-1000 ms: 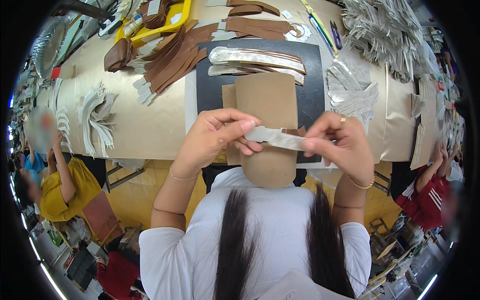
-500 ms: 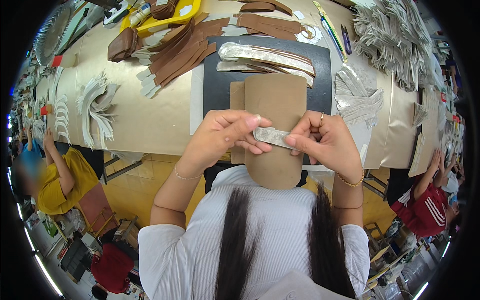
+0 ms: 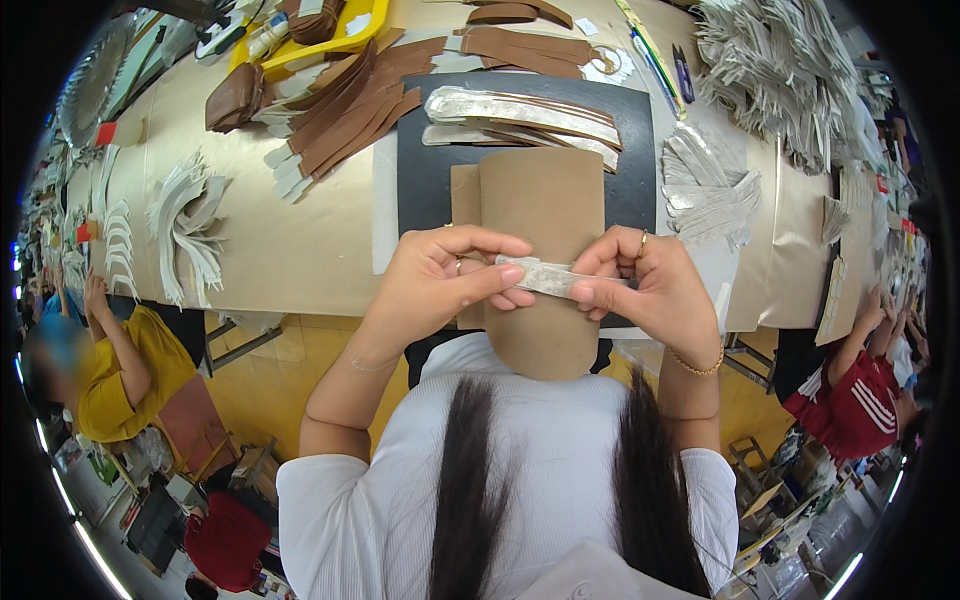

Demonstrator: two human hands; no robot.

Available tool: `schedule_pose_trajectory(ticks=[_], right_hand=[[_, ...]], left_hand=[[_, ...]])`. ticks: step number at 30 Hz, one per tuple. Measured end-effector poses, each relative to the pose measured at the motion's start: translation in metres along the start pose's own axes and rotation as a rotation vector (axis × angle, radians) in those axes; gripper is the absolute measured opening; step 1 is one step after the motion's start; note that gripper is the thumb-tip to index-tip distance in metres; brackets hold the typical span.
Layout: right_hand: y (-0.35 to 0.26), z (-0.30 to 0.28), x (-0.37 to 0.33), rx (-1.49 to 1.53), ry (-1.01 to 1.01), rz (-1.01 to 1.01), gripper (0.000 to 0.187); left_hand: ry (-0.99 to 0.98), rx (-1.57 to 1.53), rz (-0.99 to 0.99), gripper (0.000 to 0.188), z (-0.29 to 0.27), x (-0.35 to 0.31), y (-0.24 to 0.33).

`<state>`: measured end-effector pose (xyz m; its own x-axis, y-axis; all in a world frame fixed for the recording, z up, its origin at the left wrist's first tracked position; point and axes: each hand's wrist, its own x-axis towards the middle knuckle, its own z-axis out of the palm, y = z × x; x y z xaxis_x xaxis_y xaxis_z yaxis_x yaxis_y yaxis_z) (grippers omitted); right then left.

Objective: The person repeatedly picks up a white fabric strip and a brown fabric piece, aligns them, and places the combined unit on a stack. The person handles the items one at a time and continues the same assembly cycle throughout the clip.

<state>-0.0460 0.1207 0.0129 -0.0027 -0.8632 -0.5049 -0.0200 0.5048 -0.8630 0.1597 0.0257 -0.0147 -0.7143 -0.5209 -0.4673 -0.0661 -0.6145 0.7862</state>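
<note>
A short whitish-grey strip (image 3: 545, 279) with a mottled surface is stretched between my hands, above a curved brown board (image 3: 545, 205) that slopes from the table toward my chest. My left hand (image 3: 455, 275) pinches its left end between thumb and fingers. Its right part is pinched by my right hand (image 3: 640, 285), and a pale thin end shows beyond that thumb. Past the board, several long strips (image 3: 525, 110), pale on top and brown beneath, lie on a black mat (image 3: 425, 185).
Brown strips (image 3: 350, 130) with pale ends lie at the far left near a yellow tray (image 3: 370, 45). Grey strips are piled at right (image 3: 710, 185) and far right (image 3: 775, 80). White strips (image 3: 187, 230) lie left. Pens (image 3: 655, 60) and purple-handled snips (image 3: 684, 75) lie at the back. Co-workers sit on both sides.
The strip has turned to lie straighter between my hands, with its pale end now showing past my right thumb. My left fingers have shifted along its left end. The view has shifted slightly.
</note>
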Motion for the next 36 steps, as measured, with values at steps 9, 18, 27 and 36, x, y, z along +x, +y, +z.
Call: schedule_pose_trajectory(ticks=[9, 18, 27, 36], right_hand=[[0.008, -0.001, -0.002, -0.033, 0.091, -0.046, 0.016], [0.010, 0.003, -0.002, -0.243, 0.176, -0.154, 0.017], [0.013, 0.003, -0.008, -0.353, 0.279, -0.157, 0.023], [0.024, -0.025, -0.021, -0.045, 0.178, -0.043, 0.018]], left_hand=[[0.023, 0.071, 0.000, 0.020, 0.000, 0.001, -0.001], [0.030, 0.118, 0.013, 0.019, -0.001, 0.001, -0.003], [-0.006, 0.085, 0.168, 0.024, -0.006, 0.006, -0.013], [0.045, 0.081, 0.165, 0.028, -0.032, 0.004, -0.023]])
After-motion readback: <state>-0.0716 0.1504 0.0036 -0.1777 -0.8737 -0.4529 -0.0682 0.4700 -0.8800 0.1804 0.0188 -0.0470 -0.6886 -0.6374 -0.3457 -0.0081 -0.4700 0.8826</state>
